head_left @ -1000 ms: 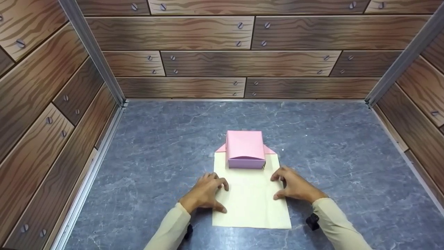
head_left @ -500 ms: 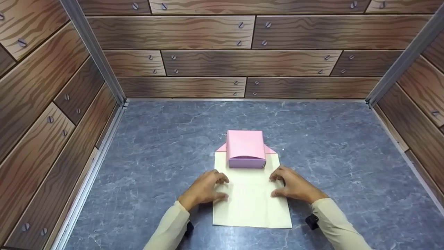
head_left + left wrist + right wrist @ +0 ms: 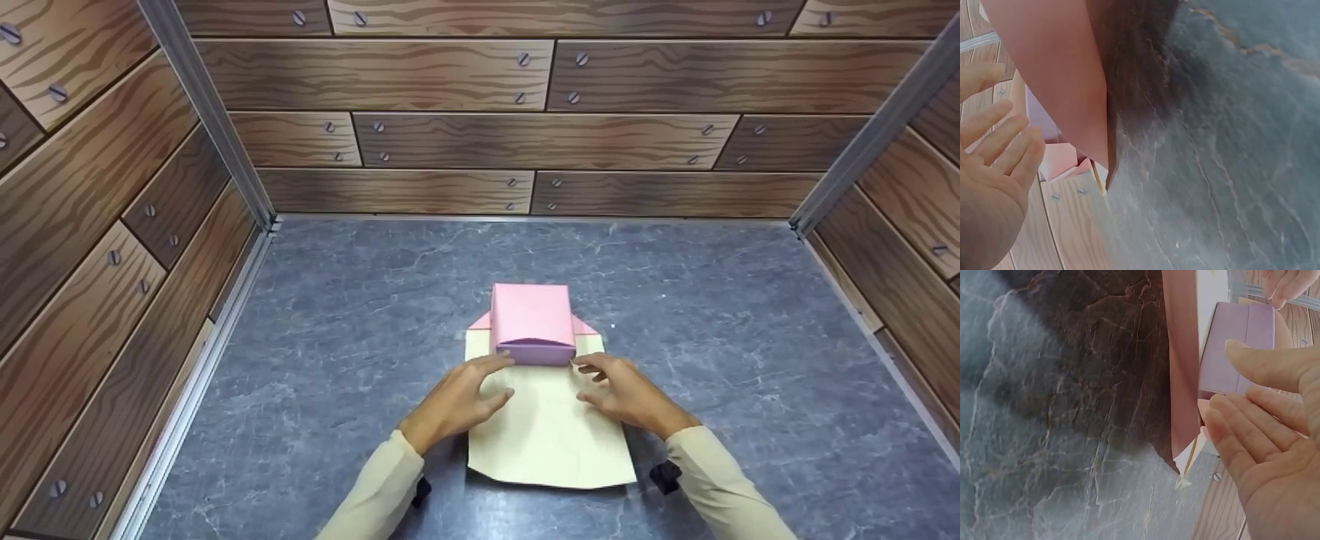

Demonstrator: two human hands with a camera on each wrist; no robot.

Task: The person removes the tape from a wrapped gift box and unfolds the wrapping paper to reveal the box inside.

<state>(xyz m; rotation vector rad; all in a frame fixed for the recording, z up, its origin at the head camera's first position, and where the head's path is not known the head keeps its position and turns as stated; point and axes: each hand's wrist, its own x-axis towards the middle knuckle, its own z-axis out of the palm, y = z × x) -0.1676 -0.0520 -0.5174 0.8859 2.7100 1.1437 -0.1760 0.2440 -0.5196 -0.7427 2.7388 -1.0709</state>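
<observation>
A small box (image 3: pixel 532 313) with a pink top and purple front stands on the far part of a sheet of paper (image 3: pixel 551 442). The sheet is cream on its upper face, with pink corners (image 3: pixel 585 325) folded in beside the box. My left hand (image 3: pixel 466 394) is over the sheet, fingertips at the box's near left corner, fingers loosely spread. Opposite it, my right hand (image 3: pixel 626 391) is at the near right corner with relaxed fingers. Both wrist views show the sheet's pink underside (image 3: pixel 1058 67) raised off the table, and the right one shows the box's purple side (image 3: pixel 1235 332).
The grey marbled tabletop (image 3: pixel 360 330) surrounds the sheet. Wood-patterned walls (image 3: pixel 450 139) stand at the back and both sides, with metal rails (image 3: pixel 244 300) along the left edge and in the corners.
Both hands have moved forward from the sheet's side edges to the box's near corners. The near end of the sheet, flat before, now bows up. The box has stayed in place.
</observation>
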